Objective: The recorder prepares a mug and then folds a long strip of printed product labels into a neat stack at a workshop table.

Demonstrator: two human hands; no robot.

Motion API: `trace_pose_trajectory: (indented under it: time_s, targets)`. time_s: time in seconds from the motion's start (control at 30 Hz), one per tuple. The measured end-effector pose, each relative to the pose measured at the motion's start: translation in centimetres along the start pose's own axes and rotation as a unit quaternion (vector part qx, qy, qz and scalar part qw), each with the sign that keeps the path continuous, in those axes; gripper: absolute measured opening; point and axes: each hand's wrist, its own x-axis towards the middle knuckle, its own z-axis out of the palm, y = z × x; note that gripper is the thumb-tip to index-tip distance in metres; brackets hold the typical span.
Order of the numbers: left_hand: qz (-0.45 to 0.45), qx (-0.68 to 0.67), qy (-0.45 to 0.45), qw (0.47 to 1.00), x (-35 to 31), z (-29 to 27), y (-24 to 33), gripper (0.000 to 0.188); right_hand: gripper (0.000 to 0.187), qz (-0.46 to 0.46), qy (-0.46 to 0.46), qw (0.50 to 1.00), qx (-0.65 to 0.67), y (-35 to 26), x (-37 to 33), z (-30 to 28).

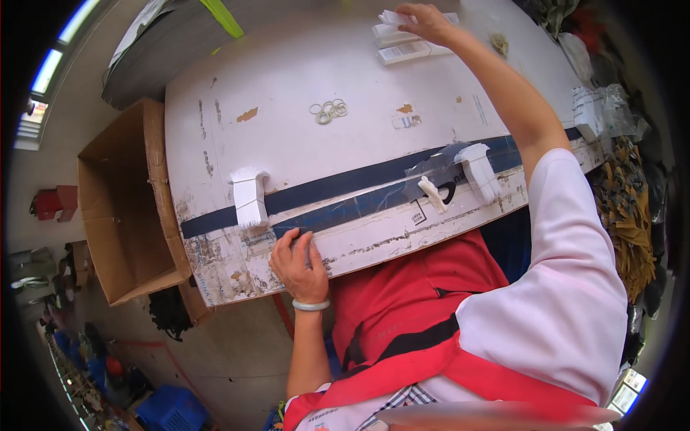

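My right hand (429, 25) reaches to the far side of the white table (273, 144). Its fingers are closed on the edge of a white card (392, 18), at stacks of white cards (406, 52) lying there. My left hand (297, 269) rests at the table's near edge, fingers slightly bent and apart, with tips by the end of a dark blue strip (338, 212); it holds nothing. A bundle of white paper pieces (249, 200) lies across the strip to its upper left. Another white bundle (480, 172) lies farther right, beside a clear plastic sheet (424, 169).
Pale rubber bands (329, 110) lie mid-table; a small tangled bunch (498, 44) sits at far right. A white-wrapped tool with a black loop (433, 194) lies near the front. An open cardboard box (118, 208) stands left. A white packet (589, 113) is at the right edge.
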Motion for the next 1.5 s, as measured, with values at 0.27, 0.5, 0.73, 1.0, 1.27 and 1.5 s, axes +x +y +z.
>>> trace_pose_trajectory:
  time_s: [0.27, 0.5, 0.73, 1.0, 1.27, 1.5]
  targets:
    - [0.010, -0.024, 0.008, 1.000, -0.4, -0.3, 0.4, 0.019, 0.038, 0.038, 0.246, 0.897, 0.364, -7.7, -6.0, -9.7]
    - [0.113, -0.225, 0.069, 0.965, 7.0, -2.9, 10.0, 0.053, 0.035, 0.025, 0.194, 0.910, 0.366, -23.1, -15.3, -13.1]
    - [-0.105, -0.632, -0.099, 0.762, 4.2, -3.0, 10.8, 0.032, 0.052, 0.041, -0.002, 0.792, 0.609, -30.0, -20.7, -9.7]
    - [-0.228, -0.765, -0.202, 0.567, -0.3, -3.8, 7.1, 0.051, 0.040, 0.105, -0.201, 0.763, 0.605, -28.6, -27.1, -4.3]
    - [-0.242, -0.764, -0.252, 0.542, -2.3, -2.8, 7.3, 0.036, 0.025, 0.118, -0.159, 0.709, 0.677, -30.0, -29.3, -3.4]
    - [-0.253, -0.753, -0.277, 0.540, -3.2, -1.8, 7.6, 0.037, 0.013, 0.035, -0.042, 0.737, 0.674, -31.8, -30.7, -3.2]
